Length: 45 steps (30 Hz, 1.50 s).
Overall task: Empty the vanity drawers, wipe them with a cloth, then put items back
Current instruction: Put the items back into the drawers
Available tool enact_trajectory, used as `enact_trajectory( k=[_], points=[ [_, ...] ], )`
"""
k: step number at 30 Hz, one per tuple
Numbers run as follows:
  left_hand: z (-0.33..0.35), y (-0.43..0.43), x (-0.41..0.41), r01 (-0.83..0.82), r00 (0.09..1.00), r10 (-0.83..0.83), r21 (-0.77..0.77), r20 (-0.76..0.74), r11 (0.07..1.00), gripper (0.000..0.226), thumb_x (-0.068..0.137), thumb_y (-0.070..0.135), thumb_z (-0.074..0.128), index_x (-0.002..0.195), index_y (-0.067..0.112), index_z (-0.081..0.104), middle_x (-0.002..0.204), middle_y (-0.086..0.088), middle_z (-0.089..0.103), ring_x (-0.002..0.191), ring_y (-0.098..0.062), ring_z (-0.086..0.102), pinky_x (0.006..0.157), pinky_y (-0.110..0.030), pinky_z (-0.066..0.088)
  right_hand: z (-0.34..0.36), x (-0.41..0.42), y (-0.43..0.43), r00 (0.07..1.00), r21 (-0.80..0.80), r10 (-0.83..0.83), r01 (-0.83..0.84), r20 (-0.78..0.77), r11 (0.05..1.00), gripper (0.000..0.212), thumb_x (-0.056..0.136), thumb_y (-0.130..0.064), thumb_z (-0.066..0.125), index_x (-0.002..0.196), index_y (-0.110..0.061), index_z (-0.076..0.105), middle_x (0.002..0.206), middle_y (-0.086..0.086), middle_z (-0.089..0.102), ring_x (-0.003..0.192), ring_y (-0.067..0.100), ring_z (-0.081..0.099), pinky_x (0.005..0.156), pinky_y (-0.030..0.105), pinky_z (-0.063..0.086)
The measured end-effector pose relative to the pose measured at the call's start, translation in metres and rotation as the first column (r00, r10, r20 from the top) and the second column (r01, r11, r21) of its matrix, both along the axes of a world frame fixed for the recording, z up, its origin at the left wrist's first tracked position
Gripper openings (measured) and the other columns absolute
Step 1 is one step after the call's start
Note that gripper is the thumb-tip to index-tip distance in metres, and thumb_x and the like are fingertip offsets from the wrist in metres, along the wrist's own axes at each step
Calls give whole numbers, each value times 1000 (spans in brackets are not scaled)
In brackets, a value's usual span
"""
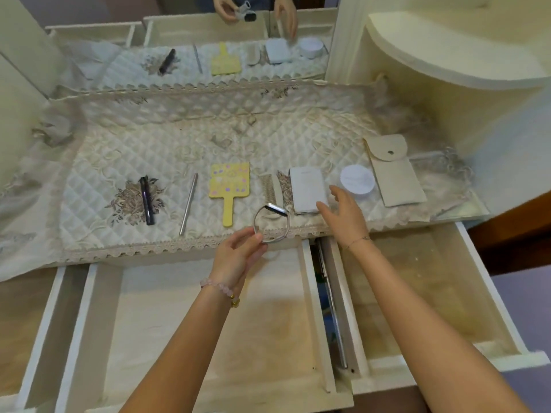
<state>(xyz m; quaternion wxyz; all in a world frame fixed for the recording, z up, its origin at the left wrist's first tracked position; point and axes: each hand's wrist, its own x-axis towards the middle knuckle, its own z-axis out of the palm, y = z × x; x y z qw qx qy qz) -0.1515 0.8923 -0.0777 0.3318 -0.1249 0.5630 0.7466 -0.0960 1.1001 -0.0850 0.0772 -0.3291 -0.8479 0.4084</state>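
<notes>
The left hand point(238, 254) pinches a wristband point(275, 208) by its strap, holding it up over the front edge of the tabletop point(465, 211), above the back of the open middle drawer point(268, 308). The right hand point(343, 213) is wide, fingers spread and holding nothing, its fingertips over the near right corner of a flat white case point(307, 186); whether they touch it cannot be told. A comb point(268, 186) lies just left of the case, partly behind the wristband, and a round white lid point(357, 180) and a beige pouch point(393, 171) lie to its right, toward the right edge. Further left along the front edge lie a yellow hand mirror point(229, 186), a silver stick point(188, 204) and a dark pen point(147, 201), all on a quilted cover point(179, 138). The right drawer point(462, 278) also stands open, with a metal rail point(331, 293) between the two drawers.
</notes>
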Motion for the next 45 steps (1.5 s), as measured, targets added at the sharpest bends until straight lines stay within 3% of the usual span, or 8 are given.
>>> enact_trajectory(
  k=[5, 11, 21, 23, 26, 28, 39, 45],
  points=[
    [-2, 13, 1, -92, 996, 92, -10, 8, 996, 20, 83, 3, 63, 103, 0, 62, 95, -10, 68, 90, -17, 66, 71, -20, 55, -19, -28, 19, 996, -94, -64, 69, 61, 993, 49, 82, -31, 66, 119, -4, 51, 118, 14, 55, 105, 26, 52, 91, 36, 45],
    [-7, 22, 8, -173, 985, 172, 8, 21, 985, 22, 86, 1, 60, 107, -2, 60, 101, -14, 66, 93, -19, 65, 76, -22, 56, -27, -43, 18, 984, -79, -107, 118, 140, 990, 74, 60, -47, 79, 118, -9, 53, 117, 9, 58, 108, 27, 54, 87, 45, 50],
    [-2, 18, 5, -220, 975, 220, 13, 31, 975, 25, 84, 4, 63, 109, -2, 61, 102, -14, 67, 90, -17, 67, 75, -21, 55, -25, -43, 16, 973, -237, -190, 217, 133, 947, 54, 72, -32, 76, 115, -6, 56, 115, 9, 64, 95, 21, 59, 76, 30, 44],
    [0, 14, 5, -221, 975, 221, 7, 24, 975, 21, 84, 3, 63, 104, 0, 62, 99, -12, 68, 90, -17, 66, 77, -22, 56, -22, -37, 18, 974, -363, -191, 222, 120, 905, 49, 77, -25, 73, 117, -3, 57, 113, 11, 64, 91, 21, 61, 77, 30, 51],
    [6, 9, 6, -211, 977, 211, 7, 20, 977, 18, 84, 2, 63, 101, 2, 62, 94, -10, 67, 89, -18, 66, 79, -26, 56, -12, -22, 18, 968, -602, -235, 240, 89, 762, 39, 81, -10, 69, 116, 3, 57, 100, 13, 64, 74, 14, 61, 56, 16, 54],
    [10, 7, 7, -209, 978, 209, 18, 18, 978, 19, 84, 2, 62, 103, 1, 61, 93, -10, 67, 90, -20, 66, 80, -28, 56, -6, -11, 19, 964, -654, -246, 251, 101, 713, 36, 81, -6, 68, 113, 4, 57, 100, 15, 63, 75, 16, 62, 52, 16, 54],
    [31, -10, 37, -52, 994, 58, 69, -96, 996, 19, 83, 1, 63, 102, 0, 61, 101, -18, 66, 90, -23, 67, 77, -29, 57, 27, 75, -8, 907, -769, -421, 257, -18, 585, 22, 83, -3, 64, 104, -3, 59, 96, 7, 65, 86, 16, 64, 60, 20, 57],
    [27, -8, 54, 2, 998, 4, 86, -70, 996, 14, 83, 2, 64, 97, 4, 63, 99, -15, 67, 87, -20, 69, 72, -25, 56, 36, 110, -16, 863, -775, -502, 285, -49, 564, 32, 83, -4, 65, 113, -1, 55, 104, 11, 65, 95, 24, 65, 71, 29, 58]
  ],
)
